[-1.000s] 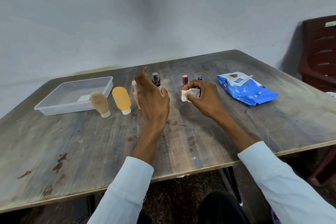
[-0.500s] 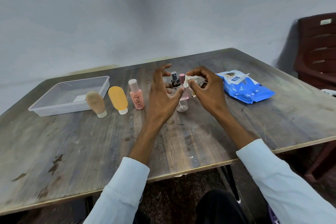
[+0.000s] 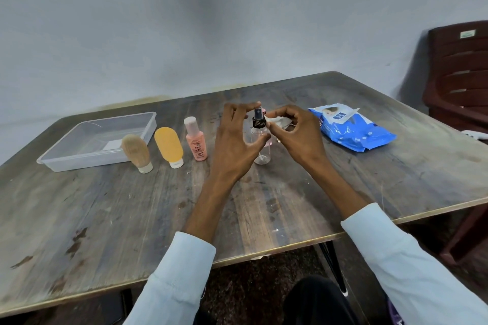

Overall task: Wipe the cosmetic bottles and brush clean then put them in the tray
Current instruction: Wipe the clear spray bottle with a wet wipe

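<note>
Small clear plastic spray bottle with black pump top [image 3: 260, 137] standing upright just right of frame centre, base on the worn grey wooden bench [image 3: 105, 219]. Left hand [image 3: 235, 145] curling round it: thumb pressing the clear body, fingertips reaching over by the black top; grip holding the bottle. Right hand [image 3: 295, 134] pinching a crumpled white wipe [image 3: 277, 121] against the bottle's neck, fingers curled, grip closed on the wipe. A pink-capped item showing just behind the bottle, mostly hidden.

To the left, in a row: pink bottle with pale cap [image 3: 196, 138] upright, orange-yellow squeeze tube [image 3: 169, 146] standing on its white cap, beige bristled brush [image 3: 136, 150] standing on its base. Clear rectangular plastic tray [image 3: 66, 155] sitting behind the brush, at left of frame.

Blue wipes pack [image 3: 351, 130], flap lifted, lying right of the hands. Dark brown plastic chair [image 3: 459, 74] at the right edge.
</note>
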